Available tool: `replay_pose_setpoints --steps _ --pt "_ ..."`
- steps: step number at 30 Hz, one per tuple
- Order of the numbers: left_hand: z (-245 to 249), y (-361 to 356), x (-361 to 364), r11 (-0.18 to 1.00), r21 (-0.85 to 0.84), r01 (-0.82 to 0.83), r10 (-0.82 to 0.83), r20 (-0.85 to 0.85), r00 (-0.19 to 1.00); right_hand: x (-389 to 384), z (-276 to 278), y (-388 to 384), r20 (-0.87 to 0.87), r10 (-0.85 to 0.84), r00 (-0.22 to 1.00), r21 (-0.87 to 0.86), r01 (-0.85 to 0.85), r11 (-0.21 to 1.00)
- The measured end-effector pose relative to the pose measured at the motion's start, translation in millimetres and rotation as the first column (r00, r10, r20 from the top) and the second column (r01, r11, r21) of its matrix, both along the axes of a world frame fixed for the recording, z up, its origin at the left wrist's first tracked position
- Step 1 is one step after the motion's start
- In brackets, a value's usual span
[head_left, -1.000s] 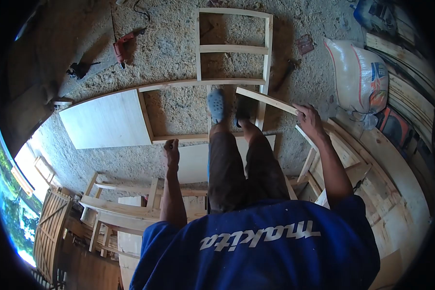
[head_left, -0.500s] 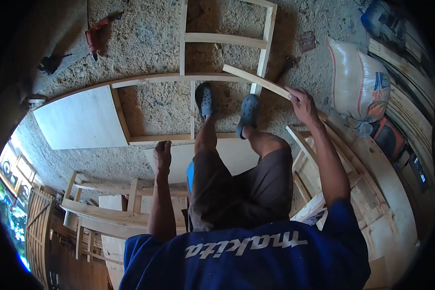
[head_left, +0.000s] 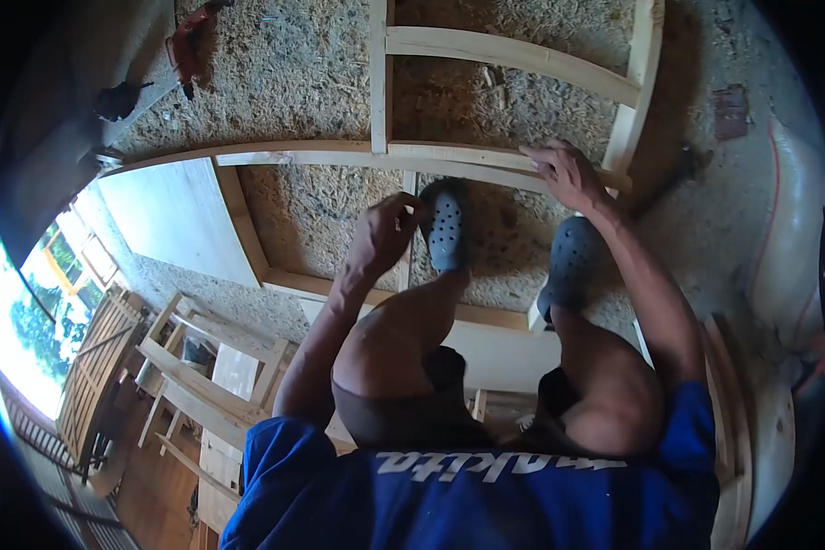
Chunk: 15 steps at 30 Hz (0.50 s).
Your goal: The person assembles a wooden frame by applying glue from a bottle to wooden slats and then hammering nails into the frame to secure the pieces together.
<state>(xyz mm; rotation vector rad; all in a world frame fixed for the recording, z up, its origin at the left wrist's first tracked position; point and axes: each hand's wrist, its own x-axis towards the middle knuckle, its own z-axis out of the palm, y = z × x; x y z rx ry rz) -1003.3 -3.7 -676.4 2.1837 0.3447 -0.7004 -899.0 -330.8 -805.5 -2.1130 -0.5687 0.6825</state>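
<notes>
My right hand [head_left: 573,176] grips a short wooden slat [head_left: 463,153] near its right part. The slat lies along the outer side of the long curved rail of a wooden frame [head_left: 293,156], between two members of a second frame [head_left: 513,57]. My left hand [head_left: 383,236] hangs over the first frame, left of my shoe, with its fingers pinched together; what they hold, if anything, is too small to make out. A pale panel [head_left: 179,218] covers the left end of the first frame.
A red power tool [head_left: 185,50] lies at the upper left on the shaving-covered ground. At the right is a white sack [head_left: 788,238]. Wooden furniture frames [head_left: 197,390] stand at the lower left. My shoes [head_left: 446,227] are inside and beside the frame.
The slat has gone from slanting across the frame to lying along the rail, with my right hand on it. My left hand has moved forward and right. The view has come closer.
</notes>
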Motion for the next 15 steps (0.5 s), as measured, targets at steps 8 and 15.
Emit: replay_pose_setpoints --steps 8,15 --pt "-45.4 -48.7 9.1 0.988 -0.008 0.156 -0.156 0.030 0.987 -25.3 -28.5 14.5 -0.041 -0.036 0.999 0.009 0.036 0.999" --pt "-72.0 -69.3 77.8 0.821 0.374 0.432 -0.550 0.311 0.775 -41.8 -63.2 16.3 -0.046 -0.158 0.986 0.148 0.164 0.975"
